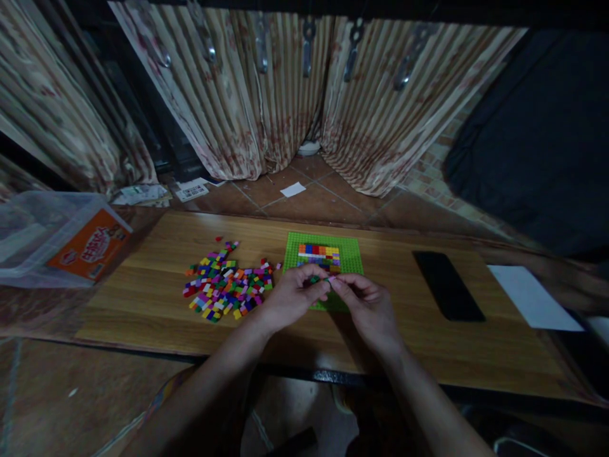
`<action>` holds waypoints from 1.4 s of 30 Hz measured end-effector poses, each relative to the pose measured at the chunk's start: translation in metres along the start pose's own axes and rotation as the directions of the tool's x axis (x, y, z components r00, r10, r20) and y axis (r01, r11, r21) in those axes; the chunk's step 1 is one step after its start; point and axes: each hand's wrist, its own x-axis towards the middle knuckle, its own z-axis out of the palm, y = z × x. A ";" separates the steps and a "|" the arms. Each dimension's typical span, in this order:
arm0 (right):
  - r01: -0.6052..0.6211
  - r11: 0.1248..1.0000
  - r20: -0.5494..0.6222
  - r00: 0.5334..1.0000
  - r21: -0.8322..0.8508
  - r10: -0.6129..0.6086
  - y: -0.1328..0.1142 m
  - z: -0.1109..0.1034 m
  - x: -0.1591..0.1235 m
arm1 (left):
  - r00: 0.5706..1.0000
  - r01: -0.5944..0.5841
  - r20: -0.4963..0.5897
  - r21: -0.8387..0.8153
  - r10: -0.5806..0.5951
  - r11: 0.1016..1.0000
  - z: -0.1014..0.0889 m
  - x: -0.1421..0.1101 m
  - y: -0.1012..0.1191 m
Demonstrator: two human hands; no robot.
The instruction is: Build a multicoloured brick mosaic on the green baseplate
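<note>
Both hands meet above the near part of a green studded baseplate (352, 254) on the wooden table. My left hand (299, 293) pinches a small dark green toy brick (314, 278) between thumb and fingers. Close against it, my right hand (366, 301) is closed on a small pink brick (332, 278) at its fingertips. Whether the two bricks touch is too small to tell. Rows of colored bricks (318, 250) are fixed on the baseplate, partly hidden by my hands. A loose pile of mixed bricks (228, 282) lies to the left.
A dark phone-like slab (447, 285) lies right of the baseplate, with a white sheet (533, 298) at the table's right end. A clear plastic bin (42, 219) with an orange label stands at the left. Striped curtains (285, 95) hang beyond the table (157, 304).
</note>
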 end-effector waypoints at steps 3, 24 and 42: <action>-0.028 1.000 0.022 0.999 0.015 0.028 0.000 -0.001 0.000 | 1.000 0.005 -0.014 0.001 -0.005 1.000 0.001 -0.001 0.001; -0.087 0.993 -0.023 0.996 0.085 0.089 -0.004 0.000 -0.001 | 1.000 -0.016 0.005 -0.018 0.016 1.000 0.001 0.001 -0.001; 0.090 0.959 -0.049 0.993 -0.270 -0.107 0.010 -0.026 0.006 | 0.990 -0.018 -0.142 -0.116 0.001 0.993 -0.013 0.003 0.001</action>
